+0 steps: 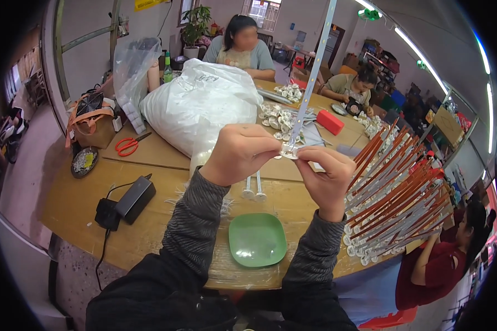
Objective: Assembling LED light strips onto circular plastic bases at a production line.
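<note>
In front of me, my left hand and my right hand are raised with thumbs and fingertips pinched. Between them they grip a small round white piece at the lower end of a long pale light strip. The strip stands almost upright, dotted with small light points, and runs off the upper edge. My fingertips partly hide the join. Below my hands a shallow green dish sits on the table. Two pale strips with round white ends lie just beyond it.
A big white sack fills the far left table, near red-handled scissors and a black power adapter. At right lies a dense row of red and white strips. White parts are heaped behind my hands. Several people sit around.
</note>
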The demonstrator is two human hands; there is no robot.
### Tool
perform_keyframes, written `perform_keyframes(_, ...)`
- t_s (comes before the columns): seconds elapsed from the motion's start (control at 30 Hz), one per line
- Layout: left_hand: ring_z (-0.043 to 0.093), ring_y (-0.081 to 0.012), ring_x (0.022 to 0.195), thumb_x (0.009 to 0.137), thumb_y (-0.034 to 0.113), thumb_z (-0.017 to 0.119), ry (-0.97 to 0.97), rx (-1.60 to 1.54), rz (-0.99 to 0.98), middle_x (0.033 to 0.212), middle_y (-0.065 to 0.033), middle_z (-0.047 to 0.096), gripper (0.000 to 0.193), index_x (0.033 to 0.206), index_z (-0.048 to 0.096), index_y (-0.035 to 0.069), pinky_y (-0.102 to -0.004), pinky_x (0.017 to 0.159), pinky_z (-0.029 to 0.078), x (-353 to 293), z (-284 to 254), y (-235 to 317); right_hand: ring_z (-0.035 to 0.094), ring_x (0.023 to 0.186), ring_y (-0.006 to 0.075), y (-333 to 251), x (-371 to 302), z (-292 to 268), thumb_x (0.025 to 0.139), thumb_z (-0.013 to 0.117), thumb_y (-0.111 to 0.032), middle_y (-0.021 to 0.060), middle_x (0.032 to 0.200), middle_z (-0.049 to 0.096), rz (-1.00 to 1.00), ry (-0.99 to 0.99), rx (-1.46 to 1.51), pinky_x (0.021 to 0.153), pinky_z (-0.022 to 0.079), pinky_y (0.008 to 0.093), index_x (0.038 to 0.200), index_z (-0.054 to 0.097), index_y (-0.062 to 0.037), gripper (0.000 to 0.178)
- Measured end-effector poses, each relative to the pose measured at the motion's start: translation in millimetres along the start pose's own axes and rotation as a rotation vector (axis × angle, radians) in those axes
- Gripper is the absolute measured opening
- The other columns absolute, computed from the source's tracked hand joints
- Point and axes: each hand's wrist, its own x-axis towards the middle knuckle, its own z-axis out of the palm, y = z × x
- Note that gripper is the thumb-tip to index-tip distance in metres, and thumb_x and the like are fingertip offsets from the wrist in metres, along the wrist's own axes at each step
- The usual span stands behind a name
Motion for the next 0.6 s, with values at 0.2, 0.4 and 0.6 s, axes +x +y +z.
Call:
perform_keyframes(0.2,0.067,-0.0248,0.066,0.066,-0.002,0.078,0.043,0.022,0.130,0.074,-0.0080,0.068,0.018,0.081,0.070,0.002,-0.0315,0.058,0.054,14.5,-21.4,36.5,0.070,0.070,0.0234,-42.6,12.9,-19.1,0.064,0.077,0.010,0.0107,0.078,0.071,-0.140,0.063,-0.052,0.063,0.055,0.0295,0.079,0.070,0.0000,0.020)
perform_keyframes(0.4,0.069,-0.0241,0.066,0.060,-0.002,0.075,0.086,0.042,0.221,0.073,-0.0097,0.068,0.021,0.081,0.072,0.000,-0.0310,0.056,0.055,14.9,-28.1,48.5,0.070,0.070,0.0239,-54.5,9.0,-24.3,0.061,0.078,0.013,0.0118,0.076,0.070,-0.198,0.072,-0.037,0.064,0.055,0.0298,0.080,0.070,0.0010,0.024)
perform_keyframes(0.6,0.068,-0.0224,0.062,0.062,-0.009,0.077,0.066,0.033,0.251,0.073,-0.0096,0.068,0.020,0.081,0.072,-0.004,-0.0279,0.053,0.053,15.0,-29.7,49.7,0.069,0.069,0.0234,-55.2,8.4,-24.1,0.060,0.080,0.012,0.0120,0.077,0.070,-0.211,0.079,-0.015,0.063,0.055,0.0295,0.082,0.069,0.0015,0.026)
